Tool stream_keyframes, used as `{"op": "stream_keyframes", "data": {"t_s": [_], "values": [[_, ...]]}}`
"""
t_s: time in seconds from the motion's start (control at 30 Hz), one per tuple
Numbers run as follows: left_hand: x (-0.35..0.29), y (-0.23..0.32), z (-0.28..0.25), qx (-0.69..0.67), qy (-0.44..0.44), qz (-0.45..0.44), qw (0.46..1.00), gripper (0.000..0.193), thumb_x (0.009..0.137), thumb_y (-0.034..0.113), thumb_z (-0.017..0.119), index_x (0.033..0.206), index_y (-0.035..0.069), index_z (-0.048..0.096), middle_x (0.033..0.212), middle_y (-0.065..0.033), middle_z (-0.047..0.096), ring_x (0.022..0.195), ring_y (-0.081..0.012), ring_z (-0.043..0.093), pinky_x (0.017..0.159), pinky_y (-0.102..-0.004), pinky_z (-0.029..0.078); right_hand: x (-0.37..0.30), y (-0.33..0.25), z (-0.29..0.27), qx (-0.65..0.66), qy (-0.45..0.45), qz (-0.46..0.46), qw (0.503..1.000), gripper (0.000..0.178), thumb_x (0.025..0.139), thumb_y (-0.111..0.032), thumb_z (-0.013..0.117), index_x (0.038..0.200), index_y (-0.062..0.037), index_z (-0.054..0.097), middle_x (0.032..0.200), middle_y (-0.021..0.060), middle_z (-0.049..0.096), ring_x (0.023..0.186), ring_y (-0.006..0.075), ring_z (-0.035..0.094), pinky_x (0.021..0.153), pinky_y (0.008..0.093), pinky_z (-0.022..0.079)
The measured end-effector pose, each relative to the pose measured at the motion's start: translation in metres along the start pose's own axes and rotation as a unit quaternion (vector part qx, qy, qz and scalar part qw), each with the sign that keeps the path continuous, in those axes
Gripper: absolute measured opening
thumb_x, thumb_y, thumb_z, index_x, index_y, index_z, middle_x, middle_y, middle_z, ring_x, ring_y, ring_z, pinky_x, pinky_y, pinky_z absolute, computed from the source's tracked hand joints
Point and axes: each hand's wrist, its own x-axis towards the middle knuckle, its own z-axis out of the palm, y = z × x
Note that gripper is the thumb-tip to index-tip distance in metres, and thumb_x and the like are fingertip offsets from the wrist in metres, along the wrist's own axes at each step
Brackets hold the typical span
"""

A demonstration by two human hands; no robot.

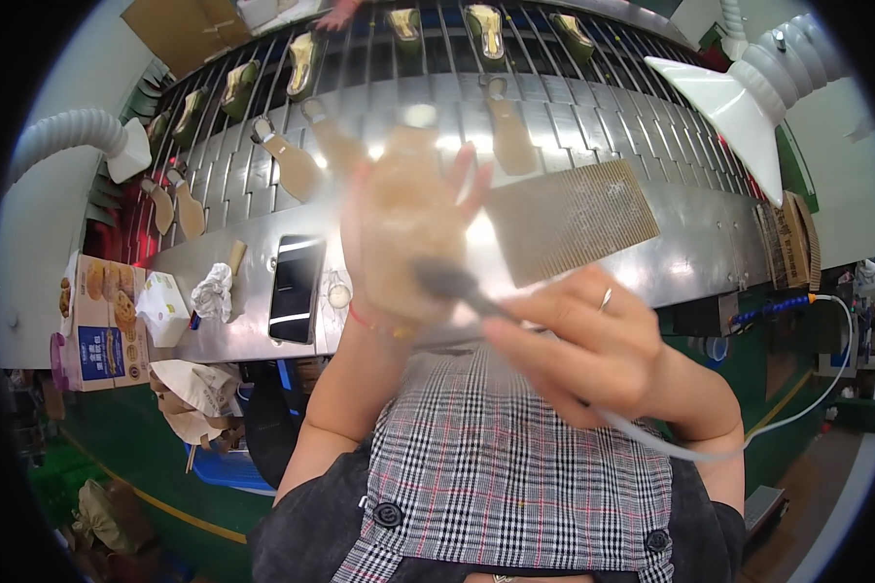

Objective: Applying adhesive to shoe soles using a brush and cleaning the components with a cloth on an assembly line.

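Note:
Close in front of me, my left hand (358,243) holds up a beige shoe sole (413,209), blurred, with its narrow end pointing away. Fingers curl round both its edges, and the palm is hidden behind it. A dark-tipped brush (445,280) lies over the near, wide end of the sole; the blur hides whether it touches. My right hand (593,345) is closed round the brush handle and wears a ring. From below that hand a pale tube (690,453) runs off to the right. More beige soles (511,131) lie on the conveyor beyond.
Shoes (486,34) stand along the conveyor's far side, near another person's hand (338,14). A corrugated cardboard sheet (578,219) lies right of centre. On the left are a phone (296,289), crumpled tissue (212,293) and a box (112,316). Extraction hoods (734,107) flank the bench.

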Motion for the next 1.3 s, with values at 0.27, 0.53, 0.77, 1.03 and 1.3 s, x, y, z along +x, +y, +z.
{"op": "stream_keyframes", "data": {"t_s": [0.27,0.53,0.77,1.03,1.3], "values": [[-0.004,0.02,0.01,-0.054,-0.01,-0.078,0.995,0.049,0.103,0.042,0.032,0.131,0.006,0.051,0.131,-0.01,0.056,0.134,-0.0376,0.037,0.116,-0.058,0.021,0.004,0.007,-0.003,0.06,-0.009,0.023,0.998,0.031,0.069,-0.004,0.066,0.099,-0.0033,0.073,0.097,0.0137,0.07,0.075,0.0209,0.066,0.064,0.03,0.049],[-0.023,0.027,0.018,-0.016,-0.068,-0.118,0.991,0.06,0.101,0.049,0.032,0.144,0.007,0.038,0.148,-0.0126,0.038,0.137,-0.0394,0.032,0.112,-0.0606,0.025,0.009,0.01,-0.01,0.191,-0.053,0.016,0.98,0.03,0.071,-0.001,0.072,0.1,-0.0066,0.073,0.094,0.0127,0.068,0.079,0.0259,0.064,0.066,0.0339,0.051],[-0.036,0.029,0.026,0.021,-0.072,-0.149,0.986,0.071,0.099,0.058,0.033,0.146,0.006,0.034,0.152,-0.0161,0.031,0.139,-0.0438,0.027,0.11,-0.067,0.023,0.021,0.024,-0.027,0.213,-0.068,0.019,0.974,0.022,0.078,-0.008,0.069,0.099,-0.0067,0.074,0.095,0.0138,0.069,0.077,0.0251,0.064,0.065,0.035,0.05],[-0.044,0.04,0.028,0.072,-0.11,-0.198,0.971,0.079,0.096,0.063,0.031,0.152,0.007,0.021,0.157,-0.0168,0.019,0.144,-0.0449,0.013,0.111,-0.0689,0.013,0.025,0.035,-0.025,0.224,-0.057,0.034,0.972,0.022,0.074,-0.006,0.072,0.095,-0.0078,0.075,0.094,0.0109,0.068,0.08,0.0261,0.065,0.068,0.0349,0.051],[-0.064,0.039,0.031,-0.063,-0.119,-0.188,0.973,0.084,0.096,0.062,0.032,0.152,0.002,0.015,0.156,-0.0206,0.022,0.146,-0.0432,0.0,0.107,-0.0752,0.01,0.033,0.033,-0.025,0.203,-0.033,-0.001,0.979,0.024,0.073,-0.006,0.072,0.097,-0.008,0.074,0.095,0.012,0.069,0.078,0.0252,0.065,0.065,0.0348,0.05]]}}
